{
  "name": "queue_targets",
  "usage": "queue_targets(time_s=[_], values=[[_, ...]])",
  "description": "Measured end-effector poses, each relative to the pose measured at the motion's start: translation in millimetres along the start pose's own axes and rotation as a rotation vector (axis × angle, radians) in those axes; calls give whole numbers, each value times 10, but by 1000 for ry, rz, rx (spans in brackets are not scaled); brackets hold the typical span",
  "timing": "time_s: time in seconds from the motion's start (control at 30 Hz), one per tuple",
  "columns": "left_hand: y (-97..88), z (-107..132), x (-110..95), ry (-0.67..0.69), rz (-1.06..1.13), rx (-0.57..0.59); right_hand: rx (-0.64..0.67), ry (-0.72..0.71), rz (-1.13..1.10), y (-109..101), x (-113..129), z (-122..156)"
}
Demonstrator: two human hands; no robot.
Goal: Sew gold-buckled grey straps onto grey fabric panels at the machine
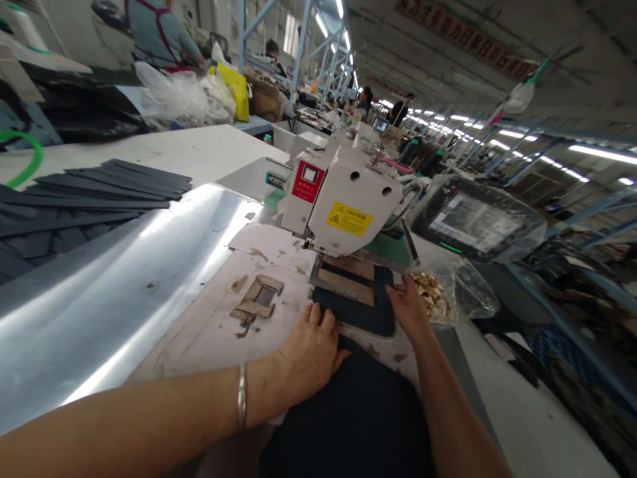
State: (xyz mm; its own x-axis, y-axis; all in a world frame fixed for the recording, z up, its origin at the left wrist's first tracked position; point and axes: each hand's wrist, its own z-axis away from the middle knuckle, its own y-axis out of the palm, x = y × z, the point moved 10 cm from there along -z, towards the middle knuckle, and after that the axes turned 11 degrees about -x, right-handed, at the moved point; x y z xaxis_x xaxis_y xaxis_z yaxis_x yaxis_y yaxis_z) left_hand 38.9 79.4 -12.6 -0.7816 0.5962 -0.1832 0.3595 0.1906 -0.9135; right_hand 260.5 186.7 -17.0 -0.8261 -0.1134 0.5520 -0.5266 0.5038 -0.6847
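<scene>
A dark fabric panel (338, 309) lies flat under the metal clamp frame (343, 287) of a white sewing machine (351, 192). My left hand (313, 348) rests at the panel's lower left edge. Its fingers are bent and its thumb stands apart, with nothing gripped. A second, larger dark piece (363, 411) lies nearer to me, partly beneath that hand. At the panel's right edge, the thumb and fingers of my right hand (412, 307) hold the border. A worn pale template sheet (199, 338) with a taped rectangular opening spreads to the left. The machine's needle is hidden.
Overlapping dark strips (89, 206) lie at left beside a shiny metal plate (114, 292). A clear bag of gold-coloured metal pieces (430, 295) sits close to my right hand. Behind it stands a control screen (472, 216). A person (162, 36) works at the back left.
</scene>
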Motion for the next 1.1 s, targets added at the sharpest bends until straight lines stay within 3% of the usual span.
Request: queue_targets(time_s=[0.07,0.13,0.23,0.37,0.57,0.83,0.97,1.1], values=[[-10,-4,-9,14,1,-1,15,-44,-3,-197,133,149],[-23,-4,-23,27,6,-5,140,-157,18,-293,331,440],[-56,-9,-28,33,12,-18,380,-307,127,-267,510,1004],[-76,-29,-12,41,29,-25,401,-414,275,-204,560,1332],[-83,-61,23,62,50,-75,372,-477,342,-126,583,1206],[-94,-123,54,86,80,-71,349,-452,331,-166,680,1161],[-96,-143,61,92,80,-63,275,-409,273,-204,712,928],[-74,-156,73,90,100,-49,246,-433,170,-113,681,692]])
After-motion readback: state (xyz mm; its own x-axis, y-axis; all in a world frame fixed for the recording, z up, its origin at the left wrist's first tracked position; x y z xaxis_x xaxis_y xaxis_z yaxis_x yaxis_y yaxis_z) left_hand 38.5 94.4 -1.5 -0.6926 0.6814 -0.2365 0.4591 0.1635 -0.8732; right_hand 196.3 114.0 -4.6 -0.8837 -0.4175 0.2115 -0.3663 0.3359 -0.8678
